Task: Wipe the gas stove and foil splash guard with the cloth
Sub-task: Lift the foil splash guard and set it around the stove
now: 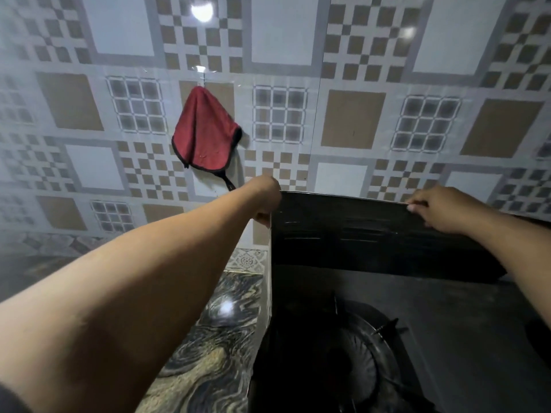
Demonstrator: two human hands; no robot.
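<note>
both hands on the guard's top edge, cloth not yet picked up

left hand (pixel 265 199) and right hand (pixel 438 208) each pinch the foil splash guard (pixel 372 231) behind the gas stove (pixel 357 353); the red cloth (pixel 205 129) hangs on the wall, so wiping looks unstarted. left fingertips hidden, stove dim and cut off.

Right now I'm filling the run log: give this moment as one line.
left hand: grips splash guard top corner | right hand: pinches top edge | red cloth: hanging on wall, untouched
</note>
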